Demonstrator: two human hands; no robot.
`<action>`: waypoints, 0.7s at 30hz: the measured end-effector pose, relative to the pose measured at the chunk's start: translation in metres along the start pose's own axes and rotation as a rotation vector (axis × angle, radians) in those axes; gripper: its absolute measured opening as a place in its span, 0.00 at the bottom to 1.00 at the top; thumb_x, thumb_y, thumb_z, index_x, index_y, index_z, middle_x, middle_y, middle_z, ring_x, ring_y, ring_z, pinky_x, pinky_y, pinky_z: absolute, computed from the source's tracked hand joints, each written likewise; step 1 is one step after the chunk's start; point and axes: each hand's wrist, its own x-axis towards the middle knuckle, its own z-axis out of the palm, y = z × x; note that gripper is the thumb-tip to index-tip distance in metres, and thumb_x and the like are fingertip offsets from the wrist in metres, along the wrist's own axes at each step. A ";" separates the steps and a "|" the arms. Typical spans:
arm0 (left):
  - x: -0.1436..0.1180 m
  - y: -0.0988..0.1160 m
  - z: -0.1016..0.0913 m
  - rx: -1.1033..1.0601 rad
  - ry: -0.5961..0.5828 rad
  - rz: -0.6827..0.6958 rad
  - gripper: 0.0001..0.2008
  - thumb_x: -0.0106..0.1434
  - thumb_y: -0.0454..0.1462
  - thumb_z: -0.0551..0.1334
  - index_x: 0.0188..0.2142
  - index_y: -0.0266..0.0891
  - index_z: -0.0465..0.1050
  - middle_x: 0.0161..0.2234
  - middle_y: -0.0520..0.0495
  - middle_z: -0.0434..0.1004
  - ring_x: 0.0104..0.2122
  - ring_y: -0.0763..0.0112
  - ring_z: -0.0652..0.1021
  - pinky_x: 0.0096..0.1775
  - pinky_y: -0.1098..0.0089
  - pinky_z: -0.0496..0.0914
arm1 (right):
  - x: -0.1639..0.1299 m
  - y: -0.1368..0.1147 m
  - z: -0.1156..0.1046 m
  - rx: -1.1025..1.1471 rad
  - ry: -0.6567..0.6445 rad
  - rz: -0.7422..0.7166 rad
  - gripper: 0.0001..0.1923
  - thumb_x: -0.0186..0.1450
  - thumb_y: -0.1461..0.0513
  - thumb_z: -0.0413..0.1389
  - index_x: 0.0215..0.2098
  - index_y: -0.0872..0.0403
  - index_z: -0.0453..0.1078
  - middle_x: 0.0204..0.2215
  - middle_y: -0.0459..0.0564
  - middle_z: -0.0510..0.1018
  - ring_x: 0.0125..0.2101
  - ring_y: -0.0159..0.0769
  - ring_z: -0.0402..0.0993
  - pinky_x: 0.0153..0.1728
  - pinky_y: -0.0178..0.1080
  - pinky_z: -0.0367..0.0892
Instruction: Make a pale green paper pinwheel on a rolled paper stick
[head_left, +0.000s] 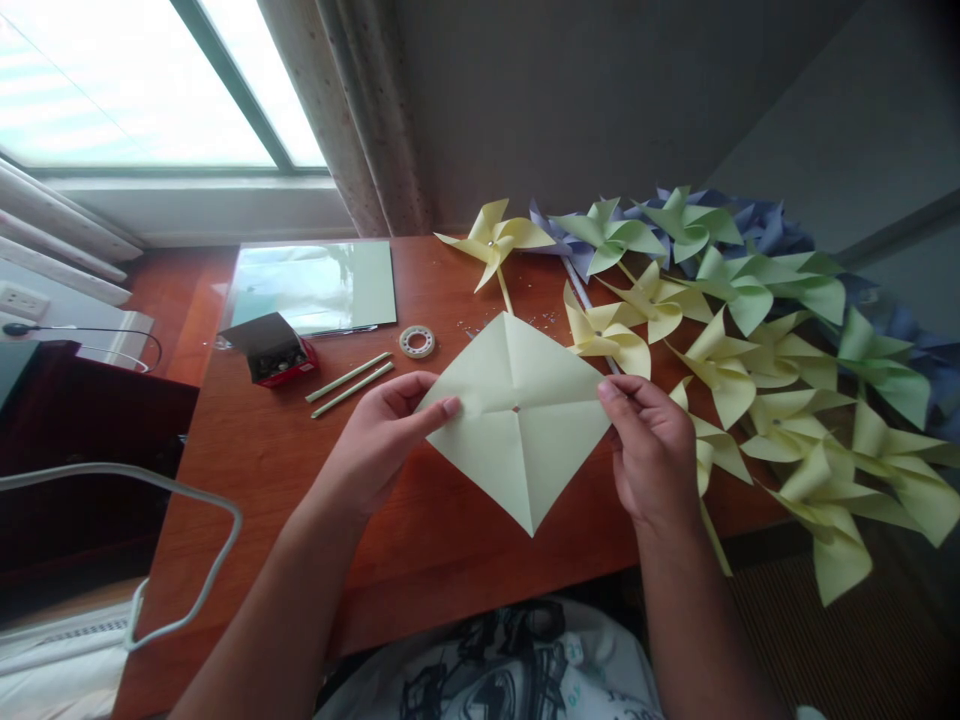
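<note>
Hands: we pinch one pale yellow paper square (521, 420) between us, our left hand (379, 440) closed on its left corner and our right hand (652, 450) closed on its right corner, thumbs on top.
Paper: it hangs as a diamond just above the table's near edge, creased along both diagonals, apparently cut along them too, with a small hole at the centre.
Sticks: two thin green sticks (350, 383) lie side by side on the table (255, 460), just beyond our left hand.
Tape: a small roll of tape (416, 341) sits behind the sticks, toward the middle of the table.
Box: an open red box (274, 352) stands near the left edge, its contents too small to tell.
Sheets: a glossy stack of green sheets (315, 285) lies at the far left corner, below the window.
Pinwheels: finished pinwheels (750, 330) in yellow, green and blue crowd the right edge and far right corner, some spilling over the edge.
Risk, tearing: we judge that pulling the two corners apart could rip the paper toward the centre hole, since the creases weaken it there.
Risk, knocking: our right hand works right against the pile, so a wide elbow could push pinwheels off the right edge.
Risk, rolling: the sticks are round and loose, and a brush from our left wrist could send them off the table.
</note>
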 end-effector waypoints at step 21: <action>-0.004 0.001 0.008 -0.214 0.010 -0.071 0.14 0.56 0.38 0.73 0.41 0.38 0.77 0.30 0.51 0.79 0.27 0.74 0.79 0.33 0.74 0.75 | 0.001 0.003 0.001 -0.117 0.081 -0.132 0.11 0.61 0.54 0.66 0.35 0.52 0.76 0.20 0.41 0.71 0.20 0.29 0.62 0.22 0.34 0.58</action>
